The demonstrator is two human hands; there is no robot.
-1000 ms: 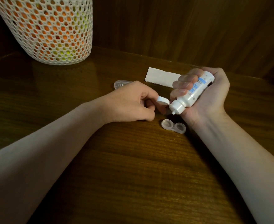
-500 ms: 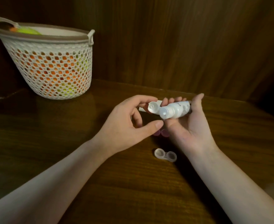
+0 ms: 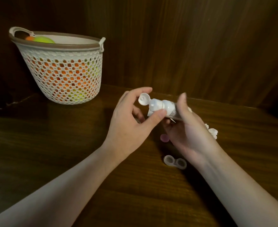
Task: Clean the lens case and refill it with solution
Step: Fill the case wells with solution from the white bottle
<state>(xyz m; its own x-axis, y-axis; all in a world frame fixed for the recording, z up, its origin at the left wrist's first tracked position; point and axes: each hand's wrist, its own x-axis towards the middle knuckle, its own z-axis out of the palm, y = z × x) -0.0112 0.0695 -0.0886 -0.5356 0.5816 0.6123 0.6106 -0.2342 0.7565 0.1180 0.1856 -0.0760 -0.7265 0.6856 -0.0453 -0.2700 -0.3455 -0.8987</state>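
Above wooden table [image 3: 69,161], smooth white bottle [image 3: 166,108]

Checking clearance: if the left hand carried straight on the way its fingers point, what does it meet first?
The left hand points up-right at the small white plastic solution bottle. Its thumb already touches the neck and a fingertip sits at the open white flip cap, so the bottle comes first; the right hand holds it.

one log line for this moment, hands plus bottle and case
left hand: pinches flip cap | right hand: grips solution bottle, cap open | lens case: uncapped on table
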